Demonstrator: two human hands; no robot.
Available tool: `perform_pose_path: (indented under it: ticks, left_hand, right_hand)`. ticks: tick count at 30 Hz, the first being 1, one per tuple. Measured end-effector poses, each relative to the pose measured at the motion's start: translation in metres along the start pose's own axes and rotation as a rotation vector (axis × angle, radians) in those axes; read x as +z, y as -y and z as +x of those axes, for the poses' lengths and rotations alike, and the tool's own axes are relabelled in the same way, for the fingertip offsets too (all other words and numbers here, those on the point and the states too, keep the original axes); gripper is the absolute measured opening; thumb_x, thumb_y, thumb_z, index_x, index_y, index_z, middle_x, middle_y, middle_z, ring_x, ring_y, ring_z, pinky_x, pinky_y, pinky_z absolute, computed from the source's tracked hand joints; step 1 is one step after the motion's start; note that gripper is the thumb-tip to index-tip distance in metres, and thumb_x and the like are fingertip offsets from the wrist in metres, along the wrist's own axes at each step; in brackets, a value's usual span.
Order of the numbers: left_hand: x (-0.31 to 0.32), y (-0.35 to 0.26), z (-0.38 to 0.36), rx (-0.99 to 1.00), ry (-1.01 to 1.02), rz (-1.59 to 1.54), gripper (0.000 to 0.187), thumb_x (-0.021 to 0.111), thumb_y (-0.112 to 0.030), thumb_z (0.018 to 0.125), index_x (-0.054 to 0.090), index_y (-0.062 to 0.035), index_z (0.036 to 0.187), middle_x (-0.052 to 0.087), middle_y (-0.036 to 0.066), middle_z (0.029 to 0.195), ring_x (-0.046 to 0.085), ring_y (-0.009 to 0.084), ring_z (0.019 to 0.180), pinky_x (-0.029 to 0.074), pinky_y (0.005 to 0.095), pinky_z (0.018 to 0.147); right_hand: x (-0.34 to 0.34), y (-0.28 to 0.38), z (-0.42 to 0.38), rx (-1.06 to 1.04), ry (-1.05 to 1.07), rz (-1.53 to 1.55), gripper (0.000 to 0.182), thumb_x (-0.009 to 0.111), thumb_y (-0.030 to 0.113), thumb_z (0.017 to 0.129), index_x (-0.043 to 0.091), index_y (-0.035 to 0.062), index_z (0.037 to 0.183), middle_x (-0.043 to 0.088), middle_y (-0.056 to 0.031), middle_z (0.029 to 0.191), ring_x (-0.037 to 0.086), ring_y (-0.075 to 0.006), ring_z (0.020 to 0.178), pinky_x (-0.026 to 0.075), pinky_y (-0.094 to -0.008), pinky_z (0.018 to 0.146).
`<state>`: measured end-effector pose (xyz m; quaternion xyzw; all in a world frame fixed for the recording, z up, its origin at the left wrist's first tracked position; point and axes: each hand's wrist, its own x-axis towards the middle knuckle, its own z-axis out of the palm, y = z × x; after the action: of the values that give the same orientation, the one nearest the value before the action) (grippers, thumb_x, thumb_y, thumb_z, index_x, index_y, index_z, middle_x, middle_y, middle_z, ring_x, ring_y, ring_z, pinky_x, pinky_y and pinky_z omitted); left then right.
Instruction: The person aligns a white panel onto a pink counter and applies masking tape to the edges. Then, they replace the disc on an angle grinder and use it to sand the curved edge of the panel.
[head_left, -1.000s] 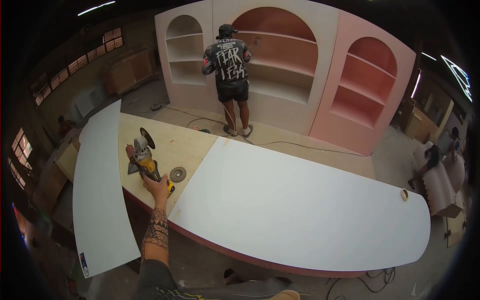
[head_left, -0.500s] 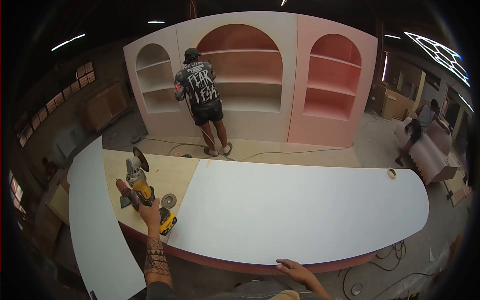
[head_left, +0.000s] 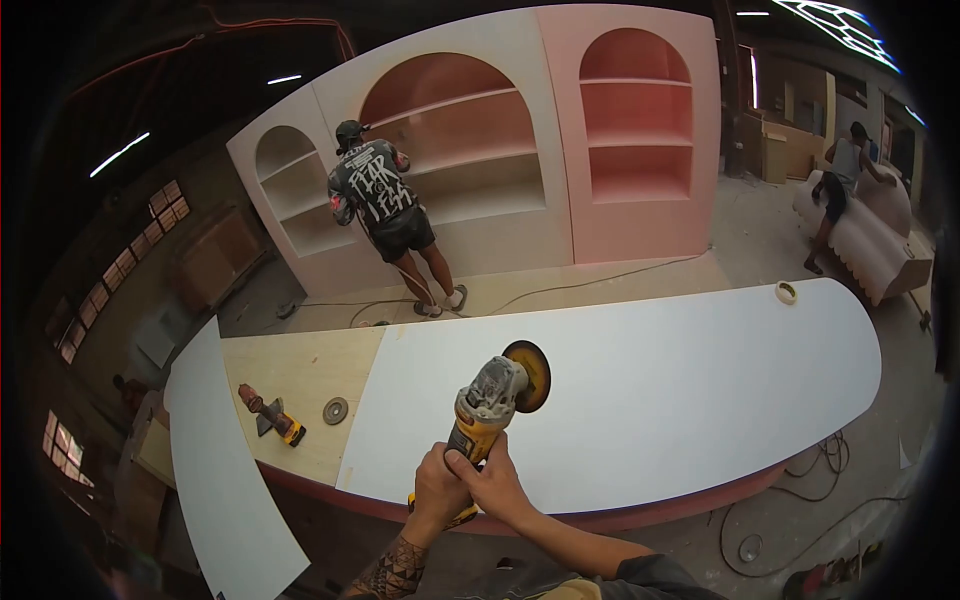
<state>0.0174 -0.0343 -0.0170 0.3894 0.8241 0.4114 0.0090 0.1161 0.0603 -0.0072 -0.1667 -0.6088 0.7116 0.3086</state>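
Observation:
A yellow and grey cordless angle grinder [head_left: 485,400] is held up over the white panel [head_left: 680,390], its round disc [head_left: 528,376] pointing away from me. My left hand [head_left: 438,488], below a tattooed forearm, is wrapped round the grinder's body. Against its right side my right hand [head_left: 497,484] also grips the body. Part of the yellow battery shows beneath my hands. On the bare plywood [head_left: 300,360] to the left lies a cordless drill [head_left: 272,414], with a loose round disc [head_left: 335,411] beside it.
A roll of tape [head_left: 786,292] rests near the panel's far right edge. At left stands a curved white strip [head_left: 225,470]. Cables [head_left: 770,560] lie on the floor at right. Beyond, a person [head_left: 385,200] faces a large arched shelf unit [head_left: 555,150]; another person [head_left: 845,185] is at right.
The grinder has moved right, from above the plywood to over the white panel. My right hand has left the panel's edge and closed on the grinder beside my left.

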Motion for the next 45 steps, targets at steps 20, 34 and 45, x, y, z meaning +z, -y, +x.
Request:
perform_pose_path:
  ticks: [20,34,45]
  left_hand:
    - [-0.026,0.026,-0.064,-0.631,1.217,-1.423,0.095,0.062,-0.075,0.097,0.045,-0.0047,0.159,0.065,0.02,0.142,0.065,0.0368,0.132,0.052,0.066,0.11]
    - [-0.043,0.09,-0.071,-0.401,1.143,-1.595,0.075,0.079,-0.044,0.089,0.052,-0.0064,0.148,0.071,0.017,0.129,0.075,0.0346,0.11,0.062,0.0636,0.098]
    - [-0.032,0.108,-0.057,-0.285,1.272,-1.517,0.088,0.084,-0.018,0.078,0.038,-0.0124,0.153,0.055,0.013,0.14,0.066,0.0316,0.126,0.061,0.0505,0.105]
  right_hand:
    - [-0.059,-0.013,-0.07,-0.249,-0.476,1.036,0.085,0.059,0.087,0.091,0.059,0.0061,0.119,0.072,-0.0159,0.101,0.075,-0.0284,0.087,0.064,-0.0451,0.085]
    - [0.01,0.024,-0.128,-0.456,-0.664,0.98,0.088,0.057,0.08,0.094,0.057,0.0043,0.138,0.065,-0.0222,0.123,0.067,-0.0376,0.116,0.057,-0.0623,0.1]
    - [-0.004,-0.003,-0.154,-0.52,-0.726,1.029,0.094,0.066,0.079,0.081,0.062,-0.0033,0.127,0.07,-0.0219,0.113,0.067,-0.0421,0.118,0.051,-0.0672,0.11]
